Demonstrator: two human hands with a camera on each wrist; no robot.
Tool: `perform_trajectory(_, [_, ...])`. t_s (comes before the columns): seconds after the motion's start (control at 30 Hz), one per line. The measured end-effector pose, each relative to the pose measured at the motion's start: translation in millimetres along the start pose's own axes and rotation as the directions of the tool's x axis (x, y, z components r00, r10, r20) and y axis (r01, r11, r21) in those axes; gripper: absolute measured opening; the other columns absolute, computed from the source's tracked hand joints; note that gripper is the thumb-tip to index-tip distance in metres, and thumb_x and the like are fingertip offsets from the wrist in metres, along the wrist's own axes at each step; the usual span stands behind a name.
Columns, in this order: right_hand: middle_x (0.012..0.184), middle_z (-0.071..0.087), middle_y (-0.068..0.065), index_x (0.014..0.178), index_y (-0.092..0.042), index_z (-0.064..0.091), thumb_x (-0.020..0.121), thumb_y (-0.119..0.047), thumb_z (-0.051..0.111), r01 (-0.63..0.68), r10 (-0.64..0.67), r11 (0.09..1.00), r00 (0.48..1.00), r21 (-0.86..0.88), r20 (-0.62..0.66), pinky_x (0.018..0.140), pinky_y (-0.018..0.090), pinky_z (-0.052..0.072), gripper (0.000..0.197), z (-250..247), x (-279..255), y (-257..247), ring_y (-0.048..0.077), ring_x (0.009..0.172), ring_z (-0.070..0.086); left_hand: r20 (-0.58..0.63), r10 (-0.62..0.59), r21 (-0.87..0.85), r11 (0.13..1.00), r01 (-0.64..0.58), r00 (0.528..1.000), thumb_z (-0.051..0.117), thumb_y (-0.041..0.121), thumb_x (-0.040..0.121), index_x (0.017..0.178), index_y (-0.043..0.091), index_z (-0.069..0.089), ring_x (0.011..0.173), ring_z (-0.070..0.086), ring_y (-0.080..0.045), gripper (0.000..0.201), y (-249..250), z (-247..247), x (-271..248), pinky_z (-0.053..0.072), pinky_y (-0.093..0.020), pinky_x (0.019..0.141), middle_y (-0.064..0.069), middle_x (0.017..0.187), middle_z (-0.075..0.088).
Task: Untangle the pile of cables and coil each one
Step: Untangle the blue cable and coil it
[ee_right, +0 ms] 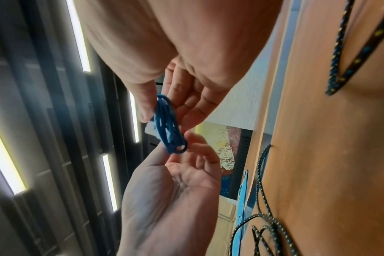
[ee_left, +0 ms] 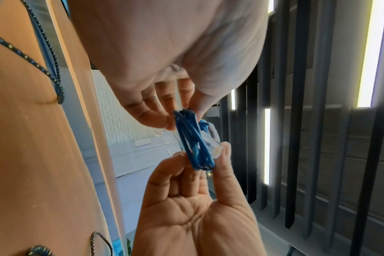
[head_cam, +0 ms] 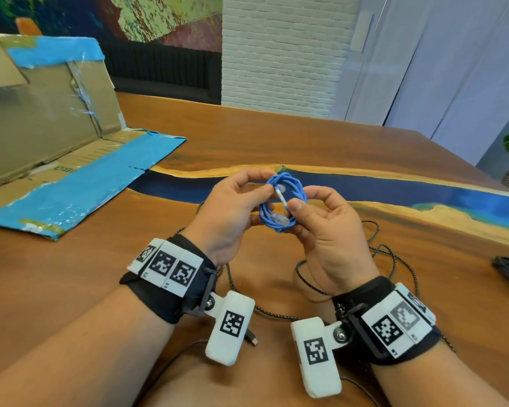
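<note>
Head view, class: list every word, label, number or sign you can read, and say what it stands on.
Cardboard box: dark printed letters on the flattened flap near the blue tape, seen upside down and partly covered; too blurred to read.
Wrist bands: black-and-white square marker patterns on white blocks; codes, not words.
Blue cable: no print can be made out.
No other text is legible.
</note>
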State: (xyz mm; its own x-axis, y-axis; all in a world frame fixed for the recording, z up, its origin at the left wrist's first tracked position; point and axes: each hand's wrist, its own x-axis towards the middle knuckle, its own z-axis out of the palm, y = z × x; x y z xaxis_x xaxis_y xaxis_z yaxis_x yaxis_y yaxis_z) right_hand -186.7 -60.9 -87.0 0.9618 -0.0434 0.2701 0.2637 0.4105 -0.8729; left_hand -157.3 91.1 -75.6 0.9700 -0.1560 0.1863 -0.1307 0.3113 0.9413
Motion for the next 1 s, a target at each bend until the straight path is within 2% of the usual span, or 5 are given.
perform_trajectory(0.2, [0.075,0.076,0.012,0.099,-0.01,0.055,0.07,-0.017,0.078,0.052,-0.048,0.992,0.998,-0.113,0.043,0.067,0.032,0.058,0.038,-5.1,-0.4,-5.6,0.024,0.068,0.074,-0.062,0.022,0.058,0.998,-0.019,0.998,0.067,0.004,0.094,0.086,0.01,0.055,0.066,0.067,-0.022,0.015,-7.0,1.6,-2.1,0.055,-0.031,0.058,-0.011,0.08,0.062])
perform_trajectory(0.4, [0.085,0.078,0.015,0.1,-0.011,0.056,0.078,-0.005,0.082,0.097,-0.091,0.928,0.995,-0.36,0.031,0.072,0.036,0.061,0.034,-5.0,-3.8,-7.4,0.029,0.079,0.077,-0.028,-0.045,0.1,0.994,0.048,0.999,0.063,0.034,0.098,0.095,-0.006,0.068,0.081,0.072,-0.027,0.04,0.6,3.3,-4.5,0.06,-0.038,0.072,-0.018,0.094,0.073])
perform_trajectory(0.57, [0.08,0.078,0.011,0.101,-0.012,0.056,0.087,-0.007,0.077,0.11,-0.113,0.895,0.993,-0.433,0.017,0.056,0.032,0.056,0.026,-6.6,-4.6,-9.9,0.03,0.065,0.072,-0.026,0.071,0.306,0.95,-0.059,0.997,0.076,0.017,0.089,0.087,-0.001,0.073,0.091,0.071,-0.034,0.018,-1.5,0.7,-3.1,0.061,-0.05,0.082,-0.018,0.091,0.073])
perform_trajectory(0.83, [0.076,0.073,0.009,0.104,-0.011,0.056,0.099,-0.005,0.06,-0.041,0.021,0.997,0.963,-0.071,-0.268,0.049,0.027,0.054,0.009,-16.4,8.9,-11.4,0.02,0.064,0.069,0.036,0.218,0.292,0.931,-0.219,0.975,0.076,0.018,0.085,0.083,0.008,0.07,0.087,0.061,-0.017,0.011,-0.3,7.0,-7.1,0.051,-0.036,0.083,-0.004,0.09,0.066])
perform_trajectory(1.0, [0.076,0.072,0.009,0.104,-0.011,0.054,0.1,-0.004,0.059,0.037,-0.044,0.999,0.97,-0.034,-0.24,0.051,0.028,0.056,0.01,-19.0,10.5,-14.9,0.02,0.068,0.07,-0.119,0.065,0.086,0.995,-0.055,0.991,0.065,0.013,0.098,0.099,0.008,0.067,0.064,0.06,-0.015,0.005,1.8,7.4,-5.1,0.051,-0.028,0.061,-0.004,0.075,0.065])
